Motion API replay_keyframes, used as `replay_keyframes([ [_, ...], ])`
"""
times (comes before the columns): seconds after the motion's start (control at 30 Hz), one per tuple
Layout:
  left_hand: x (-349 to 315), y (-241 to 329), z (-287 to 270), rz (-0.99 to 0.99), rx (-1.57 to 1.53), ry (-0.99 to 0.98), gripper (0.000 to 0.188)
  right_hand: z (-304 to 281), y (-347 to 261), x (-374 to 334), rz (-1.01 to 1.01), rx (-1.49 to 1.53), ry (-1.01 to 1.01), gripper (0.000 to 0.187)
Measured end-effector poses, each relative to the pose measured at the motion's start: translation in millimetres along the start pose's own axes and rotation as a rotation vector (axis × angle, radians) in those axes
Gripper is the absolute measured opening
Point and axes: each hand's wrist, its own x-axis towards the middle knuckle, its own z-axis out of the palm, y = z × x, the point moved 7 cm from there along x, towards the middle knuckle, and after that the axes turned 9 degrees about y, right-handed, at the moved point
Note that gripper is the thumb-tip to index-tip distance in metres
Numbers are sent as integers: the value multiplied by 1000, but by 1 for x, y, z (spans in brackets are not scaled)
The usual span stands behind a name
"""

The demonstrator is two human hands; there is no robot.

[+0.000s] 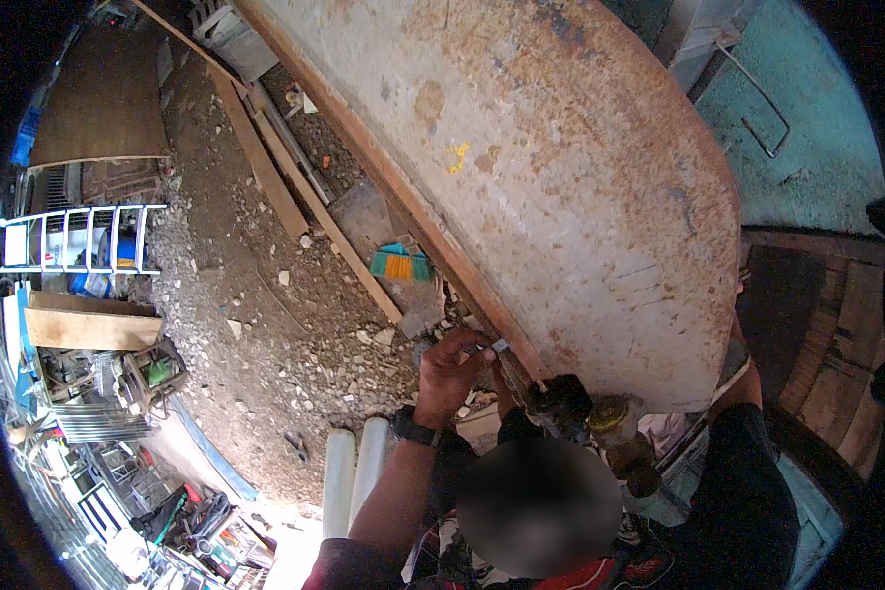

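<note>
My left hand (452,369), with a dark watch on its wrist, pinches a small pale strip (501,346) at the lower left edge of a large panel. The panel (560,197) is grey with rust-brown stains, has a rounded right end and carries a small yellow mark. My right arm reaches up along the panel's right end; little of my right hand (740,282) shows there, its fingers mostly hidden behind the edge. Just below the panel's bottom corner sit a black lumpy part (562,401) and a yellowish-brown rusty fitting (615,425). Another forearm shows beside the black part, its owner unclear.
Long wooden boards (329,231) and a green-and-orange broom head (400,264) lie on stony ground. Two pale pipes (339,472) stand by my left arm. A ladder (79,239) and cluttered tools are at left. A blurred round shape (541,506) fills the lower middle.
</note>
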Motion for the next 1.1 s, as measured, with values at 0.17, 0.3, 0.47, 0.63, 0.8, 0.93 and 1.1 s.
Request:
replay_keyframes([
  [0.17, 2, -2, -2, 38, -6, -15, 16, 2, -3, -1, 1, 1, -6, 38],
  [0.3, 3, -5, -2, -5, -43, -22, 16, 3, -6, 1, -1, -7, -10, 39],
  [0.47, 3, -4, -3, 21, 12, -11, 15, 4, -7, 0, 0, -11, -11, 39],
  [0.63, 2, 0, -2, 73, -6, 4, 14, 6, -8, -2, 1, -12, -12, 39],
  [0.8, 3, 5, -2, 81, 59, -25, 14, 7, -12, -2, -2, -12, -15, 39],
  [0.93, 2, 6, -1, 70, 57, -28, 14, 8, -15, -3, -7, -12, -17, 39],
  [1.1, 1, 8, -2, 71, 108, -5, 14, 9, -25, -7, -7, 6, -15, 40],
])
